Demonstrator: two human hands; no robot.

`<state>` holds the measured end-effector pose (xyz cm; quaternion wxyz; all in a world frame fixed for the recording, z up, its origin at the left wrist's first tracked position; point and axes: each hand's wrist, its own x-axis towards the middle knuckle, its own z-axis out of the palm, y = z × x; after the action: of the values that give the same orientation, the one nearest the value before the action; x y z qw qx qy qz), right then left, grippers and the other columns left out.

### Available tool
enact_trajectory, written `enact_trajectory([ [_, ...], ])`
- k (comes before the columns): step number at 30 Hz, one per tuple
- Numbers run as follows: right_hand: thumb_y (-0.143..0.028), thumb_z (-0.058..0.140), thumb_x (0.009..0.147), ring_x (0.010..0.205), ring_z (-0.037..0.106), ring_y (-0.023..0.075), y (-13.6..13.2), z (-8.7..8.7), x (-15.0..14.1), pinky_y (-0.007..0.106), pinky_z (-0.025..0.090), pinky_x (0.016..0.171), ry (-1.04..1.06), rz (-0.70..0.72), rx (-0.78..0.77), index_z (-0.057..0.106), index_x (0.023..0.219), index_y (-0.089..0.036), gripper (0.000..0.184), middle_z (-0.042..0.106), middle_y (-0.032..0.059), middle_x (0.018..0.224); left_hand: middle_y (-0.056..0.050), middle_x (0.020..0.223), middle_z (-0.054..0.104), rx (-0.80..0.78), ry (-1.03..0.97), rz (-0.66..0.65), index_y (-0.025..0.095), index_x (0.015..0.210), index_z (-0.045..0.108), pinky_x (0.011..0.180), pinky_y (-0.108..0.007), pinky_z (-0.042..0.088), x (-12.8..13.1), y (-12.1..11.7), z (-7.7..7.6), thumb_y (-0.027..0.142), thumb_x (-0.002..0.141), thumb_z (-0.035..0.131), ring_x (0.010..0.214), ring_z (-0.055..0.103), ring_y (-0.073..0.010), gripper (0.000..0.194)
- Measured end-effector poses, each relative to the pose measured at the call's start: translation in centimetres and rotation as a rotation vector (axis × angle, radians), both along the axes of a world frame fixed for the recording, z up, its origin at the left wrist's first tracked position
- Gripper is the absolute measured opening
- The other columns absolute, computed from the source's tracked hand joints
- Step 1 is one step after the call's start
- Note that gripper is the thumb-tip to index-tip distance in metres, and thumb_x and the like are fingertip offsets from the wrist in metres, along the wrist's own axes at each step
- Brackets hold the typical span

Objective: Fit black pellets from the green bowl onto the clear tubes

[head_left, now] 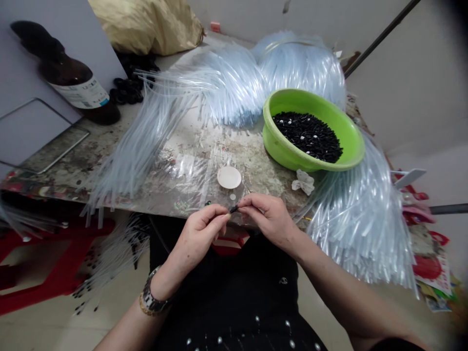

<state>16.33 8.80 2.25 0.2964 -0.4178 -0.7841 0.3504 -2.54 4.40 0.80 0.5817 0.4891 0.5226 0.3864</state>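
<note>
pinching small black piece [233,209] with left hand [200,230] and right hand [269,217]. facing white dish [229,177], with green basin [280,145] far right.

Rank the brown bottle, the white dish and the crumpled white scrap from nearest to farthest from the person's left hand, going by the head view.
From the left hand:
1. White dish, just beyond the hands.
2. White scrap, right of the dish, by the green bowl.
3. Brown bottle, far left.
</note>
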Motion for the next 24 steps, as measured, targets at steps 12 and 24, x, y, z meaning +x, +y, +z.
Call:
enact_trajectory([
  [12,-0.016,0.056,0.092,0.076,0.065,0.0140,-0.11,0.43,0.31,0.025,0.049,0.072,-0.049,0.060,0.030,0.064,0.085,-0.020,0.011,0.070,0.0015,0.083,0.003,0.062,0.053,0.081,0.116,-0.066,0.019,0.077,0.064,0.056,-0.024,0.037,-0.27,-0.16,-0.32,0.029,0.092,0.054,0.057,0.046,-0.0110,0.021],
  [24,-0.010,0.048,0.092,0.068,0.055,0.0122,-0.44,0.68,0.11,0.022,0.041,0.065,-0.121,0.139,0.025,0.056,0.078,-0.019,0.018,0.059,-0.0005,0.072,0.004,0.061,0.050,0.158,0.194,-0.098,0.019,0.067,0.058,0.060,-0.025,0.036,-0.39,0.10,0.22,0.023,0.092,0.052,0.060,0.047,-0.0125,0.026],
])
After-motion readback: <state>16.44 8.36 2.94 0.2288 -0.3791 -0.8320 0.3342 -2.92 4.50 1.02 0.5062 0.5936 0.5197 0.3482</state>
